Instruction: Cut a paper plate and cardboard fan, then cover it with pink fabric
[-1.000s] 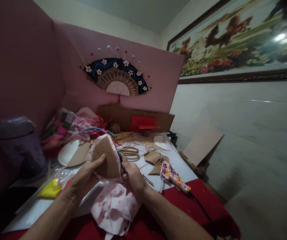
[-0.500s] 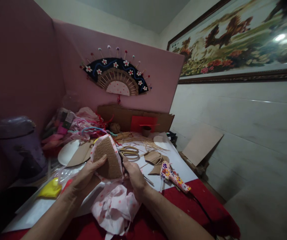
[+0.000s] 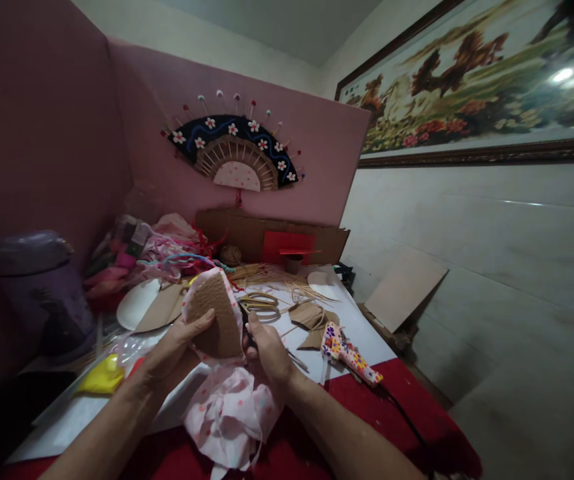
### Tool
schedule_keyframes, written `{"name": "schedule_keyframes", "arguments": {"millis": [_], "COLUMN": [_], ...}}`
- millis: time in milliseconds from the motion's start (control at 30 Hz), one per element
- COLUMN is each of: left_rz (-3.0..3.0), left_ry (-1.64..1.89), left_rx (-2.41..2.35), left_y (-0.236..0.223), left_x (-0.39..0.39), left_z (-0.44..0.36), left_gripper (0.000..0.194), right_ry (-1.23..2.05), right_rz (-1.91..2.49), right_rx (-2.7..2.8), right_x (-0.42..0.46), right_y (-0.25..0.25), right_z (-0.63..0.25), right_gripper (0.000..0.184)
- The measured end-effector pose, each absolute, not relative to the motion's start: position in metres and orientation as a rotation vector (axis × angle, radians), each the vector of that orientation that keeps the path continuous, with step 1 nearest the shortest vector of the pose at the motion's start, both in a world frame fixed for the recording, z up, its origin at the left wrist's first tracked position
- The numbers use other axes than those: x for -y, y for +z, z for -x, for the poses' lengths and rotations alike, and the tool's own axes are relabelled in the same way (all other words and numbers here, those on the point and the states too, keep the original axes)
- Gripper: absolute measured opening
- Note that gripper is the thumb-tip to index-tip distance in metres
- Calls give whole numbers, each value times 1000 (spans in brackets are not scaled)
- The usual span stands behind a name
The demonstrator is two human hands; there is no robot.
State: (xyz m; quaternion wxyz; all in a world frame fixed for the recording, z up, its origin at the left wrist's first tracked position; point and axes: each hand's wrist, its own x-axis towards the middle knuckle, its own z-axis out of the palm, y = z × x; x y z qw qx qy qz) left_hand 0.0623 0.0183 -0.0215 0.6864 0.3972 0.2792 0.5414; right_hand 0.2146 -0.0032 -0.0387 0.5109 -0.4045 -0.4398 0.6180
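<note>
My left hand [image 3: 179, 347] grips a fan-shaped piece of brown cardboard [image 3: 219, 317], its thumb lying flat on the bumpy face. Pink dotted cloth [image 3: 229, 417] wraps over the cardboard's edges, and a crumpled length hangs below both hands. At the cardboard's right edge, my right hand [image 3: 269, 357] is closed, thumb up, around something dark and mostly hidden that I cannot make out. Just beyond its thumb lie gold-handled scissors [image 3: 261, 305], their blades partly hidden. A thin metal tool [image 3: 297, 361] shows beside the right wrist.
Cardboard scraps [image 3: 311, 319] and a flower-patterned glue gun [image 3: 349, 355] with a black cord lie on the right. Thin sticks [image 3: 261, 273], pink material [image 3: 167, 250] and a purple bottle [image 3: 41, 293] stand behind and left. A decorated fan [image 3: 234, 147] hangs on the pink panel.
Both hands and the cloth-edged cardboard stay almost in place. The right thumb has shifted very slightly along the edge, and the whole view has moved a little.
</note>
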Motion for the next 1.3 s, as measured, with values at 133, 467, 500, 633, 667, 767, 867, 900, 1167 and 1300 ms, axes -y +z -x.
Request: {"name": "schedule_keyframes", "arguments": {"millis": [133,467,500,633,667,767,867,900,1167,1300], "left_rz": [-891,-864,-869,-879,-884,-902,-898,-891,-865,-868], "left_ry": [1196,1207,1204,1202,1201,1195,1195,1198,1206,1200], "left_rx": [-632,-626,-625,-615,-611,-601,-605,-610,-651,-635], "left_y": [-22,-24,-24,-23,-22,-22,-22,-23,-26,-25], "left_x": [-17,-18,-18,-17,-17,-16,-16,-16,-18,-17], "left_z": [-62,-63,-63,-63,-64,-64,-64,-64,-65,-64], "left_gripper": [25,25,24,25,25,22,23,23,26,25], "right_ry": [1512,1542,1540,1512,1503,1501,1549,1570,1642,1657], "right_rz": [997,1023,1020,1018,1020,1014,1014,1016,997,978], "right_rx": [1052,1037,1038,1054,1061,1074,1028,1003,844,845], "right_x": [0,1,0,-2,-2,-2,1,1,1,0], "right_y": [-40,-39,-39,-42,-42,-41,-37,-35,-34,-34], "right_z": [-215,-217,-217,-217,-217,-218,-218,-218,-216,-216], "right_gripper": [62,62,62,62,63,62,59,58,53,54]}}
